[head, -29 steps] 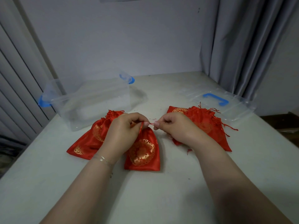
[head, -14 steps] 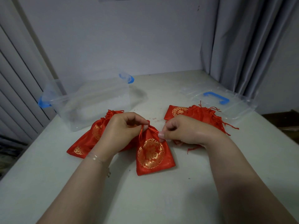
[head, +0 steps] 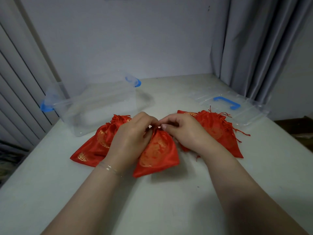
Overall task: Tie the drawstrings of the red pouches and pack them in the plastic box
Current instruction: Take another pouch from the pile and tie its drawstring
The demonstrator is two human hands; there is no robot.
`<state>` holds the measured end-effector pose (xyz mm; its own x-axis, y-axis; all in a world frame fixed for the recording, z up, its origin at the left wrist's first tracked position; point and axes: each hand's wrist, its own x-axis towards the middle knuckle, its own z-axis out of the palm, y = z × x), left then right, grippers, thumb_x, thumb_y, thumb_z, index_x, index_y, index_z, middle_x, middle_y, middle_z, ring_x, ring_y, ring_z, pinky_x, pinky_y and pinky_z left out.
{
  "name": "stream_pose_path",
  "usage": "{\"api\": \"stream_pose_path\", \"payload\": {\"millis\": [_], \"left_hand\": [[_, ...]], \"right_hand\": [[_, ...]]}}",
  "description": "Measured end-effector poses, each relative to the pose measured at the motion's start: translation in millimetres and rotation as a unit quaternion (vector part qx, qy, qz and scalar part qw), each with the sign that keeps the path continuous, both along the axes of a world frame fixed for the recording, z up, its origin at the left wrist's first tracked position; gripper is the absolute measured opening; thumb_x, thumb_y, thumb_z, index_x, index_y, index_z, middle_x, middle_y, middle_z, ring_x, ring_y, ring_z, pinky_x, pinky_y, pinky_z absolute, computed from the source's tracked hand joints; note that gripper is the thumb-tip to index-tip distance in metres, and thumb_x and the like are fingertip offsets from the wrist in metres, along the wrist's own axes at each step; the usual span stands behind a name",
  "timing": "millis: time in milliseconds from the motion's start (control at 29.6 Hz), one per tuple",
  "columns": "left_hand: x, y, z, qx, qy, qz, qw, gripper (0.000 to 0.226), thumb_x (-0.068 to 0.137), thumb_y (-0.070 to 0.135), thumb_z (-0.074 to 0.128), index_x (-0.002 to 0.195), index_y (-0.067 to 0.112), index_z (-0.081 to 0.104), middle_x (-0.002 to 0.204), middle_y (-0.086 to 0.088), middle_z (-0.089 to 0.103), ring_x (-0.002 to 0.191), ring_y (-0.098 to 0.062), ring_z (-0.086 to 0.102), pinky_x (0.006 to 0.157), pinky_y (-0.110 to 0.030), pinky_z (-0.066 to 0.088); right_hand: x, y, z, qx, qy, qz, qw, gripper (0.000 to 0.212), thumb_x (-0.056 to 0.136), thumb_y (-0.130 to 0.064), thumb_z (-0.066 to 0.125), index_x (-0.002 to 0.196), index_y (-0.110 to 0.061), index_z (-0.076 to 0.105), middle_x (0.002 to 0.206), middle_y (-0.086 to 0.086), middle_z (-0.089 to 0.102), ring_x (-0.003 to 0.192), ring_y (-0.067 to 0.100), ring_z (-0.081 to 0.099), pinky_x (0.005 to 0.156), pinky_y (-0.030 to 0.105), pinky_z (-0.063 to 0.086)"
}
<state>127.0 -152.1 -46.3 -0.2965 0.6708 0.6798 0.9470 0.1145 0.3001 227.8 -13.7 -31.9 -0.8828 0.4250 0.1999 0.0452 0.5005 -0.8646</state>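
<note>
Pouch (head: pixel 157 153) in the middle of the desk (head: pixel 169 209) lies flat with its gathered neck pointing toward the far edge, likely so both hands can work the drawstring there. Left hand (head: pixel 130 133) and right hand (head: pixel 184 131) meet at that neck, each grip curled and pinching; the cord itself is too small to see. Two piles flank it: pouches toward the left edge (head: pixel 94 146) and a heap with loose tassels toward the right edge (head: pixel 218 131), probably sorted apart. Plastic box (head: pixel 100 106) stands open at the far left, nothing red inside, its lid (head: pixel 235 106) set aside near the far right corner to keep packing unobstructed.
</note>
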Motion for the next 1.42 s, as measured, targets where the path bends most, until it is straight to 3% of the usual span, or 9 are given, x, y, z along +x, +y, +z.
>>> {"api": "stream_pose_path", "payload": {"millis": [203,372,541,879,1014,1115,1183,1284,1420], "left_hand": [[-0.9,-0.7,1.4,0.012,0.08,0.038,0.996,0.012,0.086,0.011,0.06,0.092,0.015,0.069,0.088,0.002,0.063,0.073,-0.016,0.062,0.054,-0.037,0.049],[-1.7,0.6,-1.0,0.031,0.111,0.055,0.992,0.008,0.088,0.014,0.064,0.087,0.015,0.072,0.085,0.001,0.066,0.073,-0.017,0.063,0.055,-0.033,0.048],[-1.6,0.1,1.1,0.048,0.084,0.075,0.992,0.016,0.087,0.015,0.056,0.082,0.014,0.071,0.079,0.002,0.065,0.071,-0.02,0.06,0.058,-0.027,0.042],[1.8,1.3,5.3,-0.017,0.076,0.002,0.997,0.014,0.088,0.016,0.053,0.077,0.011,0.061,0.074,0.001,0.057,0.072,-0.021,0.047,0.065,-0.035,0.04],[2.4,2.5,5.0,-0.006,0.047,-0.039,0.998,0.018,0.091,0.023,0.053,0.081,0.01,0.061,0.092,0.002,0.058,0.084,-0.019,0.046,0.077,-0.026,0.039],[7.9,2.4,6.8,-0.004,-0.018,-0.079,0.997,0.018,0.091,0.028,0.054,0.08,0.015,0.061,0.1,0.013,0.065,0.091,-0.018,0.05,0.085,-0.028,0.039],[12.6,0.2,9.7,0.002,-0.103,-0.098,0.99,0.02,0.091,0.032,0.052,0.083,0.018,0.064,0.099,0.017,0.068,0.094,-0.016,0.049,0.086,-0.028,0.04],[13.0,-2.2,12.5,0.025,-0.187,-0.094,0.978,0.022,0.09,0.035,0.053,0.086,0.02,0.069,0.087,0.012,0.069,0.091,-0.014,0.054,0.084,-0.024,0.042],[11.9,1.3,15.5,0.058,-0.39,-0.007,0.919,0.03,0.09,0.029,0.062,0.07,0.008,0.067,0.058,0.009,0.063,0.058,-0.001,0.055,0.061,-0.016,0.042]], "right_hand": [[-1.1,-2.0,-2.8,-0.048,0.028,0.038,0.998,0.023,0.087,-0.004,0.063,0.088,-0.026,0.071,0.075,0.017,0.062,0.07,0.012,0.052,0.064,0.011,0.043],[-0.2,-1.3,-0.3,-0.005,0.037,-0.005,0.999,0.019,0.082,-0.005,0.067,0.081,-0.024,0.069,0.086,-0.001,0.063,0.071,0.009,0.053,0.065,0.012,0.043],[-1.7,-1.1,-1.1,-0.053,0.086,-0.064,0.993,0.012,0.081,-0.006,0.058,0.075,-0.015,0.062,0.079,0.006,0.069,0.07,0.018,0.06,0.068,0.031,0.05],[-3.6,5.5,-8.2,0.155,-0.008,-0.142,0.978,0.003,0.085,-0.021,0.054,0.084,-0.018,0.056,0.062,-0.009,0.053,0.066,0.014,0.054,0.064,0.034,0.046],[-3.9,4.8,-6.4,-0.012,-0.028,-0.125,0.992,0.011,0.085,-0.017,0.051,0.075,-0.018,0.055,0.059,-0.004,0.056,0.048,0.007,0.052,0.052,0.027,0.041],[-5.8,-4.0,-4.6,-0.283,-0.009,-0.057,0.957,0.022,0.089,-0.008,0.049,0.069,-0.014,0.053,0.051,-0.002,0.051,0.041,0.006,0.048,0.042,0.022,0.038],[-7.8,-6.4,-4.4,-0.361,0.016,-0.027,0.932,0.022,0.088,-0.004,0.049,0.068,-0.011,0.053,0.049,-0.003,0.053,0.049,0.009,0.052,0.05,0.026,0.04],[-8.2,-7.6,-3.2,-0.324,0.013,-0.023,0.946,0.019,0.089,-0.003,0.049,0.072,-0.01,0.054,0.052,0.0,0.053,0.042,0.006,0.051,0.043,0.021,0.04],[-9.1,-10.1,-10.4,-0.073,0.028,-0.057,0.995,0.013,0.086,-0.008,0.053,0.077,-0.019,0.056,0.062,-0.002,0.055,0.046,0.006,0.051,0.049,0.024,0.045]]}}
